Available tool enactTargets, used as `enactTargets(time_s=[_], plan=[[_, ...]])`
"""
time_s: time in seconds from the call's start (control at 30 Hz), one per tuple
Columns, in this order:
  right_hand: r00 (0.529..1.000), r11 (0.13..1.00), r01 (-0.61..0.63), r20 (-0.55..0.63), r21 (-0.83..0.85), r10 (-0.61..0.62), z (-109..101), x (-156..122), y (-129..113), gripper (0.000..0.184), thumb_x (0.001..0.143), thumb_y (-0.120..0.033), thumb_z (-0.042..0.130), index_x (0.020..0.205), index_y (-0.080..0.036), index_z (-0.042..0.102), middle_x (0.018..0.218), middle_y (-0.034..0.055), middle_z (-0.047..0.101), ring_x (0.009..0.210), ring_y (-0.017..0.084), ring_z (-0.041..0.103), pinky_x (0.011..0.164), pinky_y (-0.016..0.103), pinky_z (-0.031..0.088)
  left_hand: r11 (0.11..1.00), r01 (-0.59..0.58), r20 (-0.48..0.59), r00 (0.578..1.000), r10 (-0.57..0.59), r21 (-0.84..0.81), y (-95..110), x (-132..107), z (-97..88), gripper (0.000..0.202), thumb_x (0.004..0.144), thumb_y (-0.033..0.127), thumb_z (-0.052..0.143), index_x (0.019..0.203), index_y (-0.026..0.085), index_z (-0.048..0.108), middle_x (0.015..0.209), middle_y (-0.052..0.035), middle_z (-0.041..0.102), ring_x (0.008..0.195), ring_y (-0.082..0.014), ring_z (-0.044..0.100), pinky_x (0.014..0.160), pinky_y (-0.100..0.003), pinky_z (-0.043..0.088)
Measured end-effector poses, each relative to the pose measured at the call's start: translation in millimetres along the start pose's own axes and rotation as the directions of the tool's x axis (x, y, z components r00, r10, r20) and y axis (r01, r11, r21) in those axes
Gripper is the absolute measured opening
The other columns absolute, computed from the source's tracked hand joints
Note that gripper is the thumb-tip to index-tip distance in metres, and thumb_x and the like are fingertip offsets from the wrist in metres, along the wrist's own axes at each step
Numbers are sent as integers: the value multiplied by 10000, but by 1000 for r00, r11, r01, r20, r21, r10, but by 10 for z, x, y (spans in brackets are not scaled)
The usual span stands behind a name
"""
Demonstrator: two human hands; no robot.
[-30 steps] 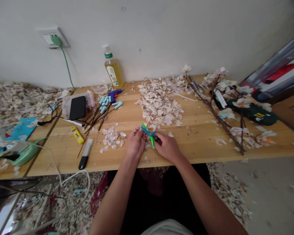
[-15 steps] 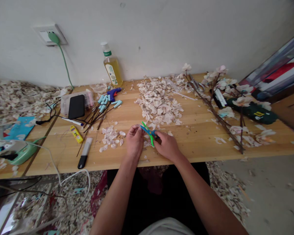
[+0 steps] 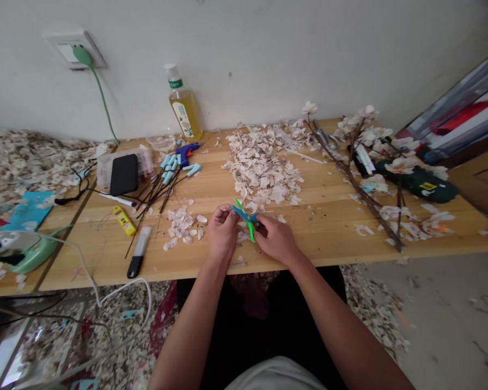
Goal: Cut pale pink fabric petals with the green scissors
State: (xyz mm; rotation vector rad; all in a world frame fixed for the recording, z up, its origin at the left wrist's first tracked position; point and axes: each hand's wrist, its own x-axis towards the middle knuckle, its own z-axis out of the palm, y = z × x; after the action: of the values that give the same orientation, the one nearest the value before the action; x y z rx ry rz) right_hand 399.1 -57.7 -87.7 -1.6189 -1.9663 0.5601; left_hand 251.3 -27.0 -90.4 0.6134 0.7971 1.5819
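Note:
My right hand [image 3: 277,238] grips small blue and green scissors [image 3: 246,219] over the near edge of the wooden table [image 3: 309,227]. The blades stand apart and point up and left. My left hand [image 3: 222,233] is closed in a pinch right at the blade tips; what it pinches is too small to name. A big heap of pale petal scraps [image 3: 264,170] lies just beyond both hands. A smaller cluster of scraps [image 3: 183,225] lies to the left of my left hand.
Left half of the table: a utility knife [image 3: 138,253], a yellow glue stick [image 3: 123,220], brown stems with blue tips [image 3: 166,181], a blue glue gun [image 3: 186,151], a phone [image 3: 124,174] and an oil bottle [image 3: 183,111]. Flowered branches [image 3: 374,179] lie at right.
Both hands stay together at the scissors with hardly any motion. The view has tilted slightly, so everything on the table sits a little lower and closer.

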Motion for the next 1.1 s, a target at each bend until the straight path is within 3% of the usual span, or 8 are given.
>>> enactTargets(time_s=[0.23, 0.5, 1.1], plan=[[1000, 1000, -5, -8, -6, 5, 3, -3, 15, 228, 823, -309, 622, 1038, -251, 671, 939, 47, 727, 824, 234, 650, 661, 299, 407, 996, 38, 18, 999, -36, -80, 57, -7, 39, 213, 696, 218, 814, 811, 184, 638, 730, 31, 601, 643, -60, 564, 652, -181, 468], [1000, 1000, -7, -1, -7, 7, 1, 3, 5, 228, 826, -295, 617, 1044, -259, 675, 895, 35, 726, 782, 220, 644, 649, 294, 407, 999, 34, -9, 999, -34, -15, 48, -24, 60, 209, 691, 213, 793, 814, 194, 624, 748, 20, 614, 651, -82, 580, 681, -215, 482], [1000, 1000, -6, 7, -16, 6, -9, 6, -8, 221, 841, -323, 612, 1039, -248, 675, 903, 45, 726, 789, 231, 650, 654, 300, 415, 996, 74, 31, 997, -72, -57, 78, -14, 46, 279, 626, 266, 870, 763, 171, 647, 715, 17, 616, 613, -71, 561, 622, -193, 481]])
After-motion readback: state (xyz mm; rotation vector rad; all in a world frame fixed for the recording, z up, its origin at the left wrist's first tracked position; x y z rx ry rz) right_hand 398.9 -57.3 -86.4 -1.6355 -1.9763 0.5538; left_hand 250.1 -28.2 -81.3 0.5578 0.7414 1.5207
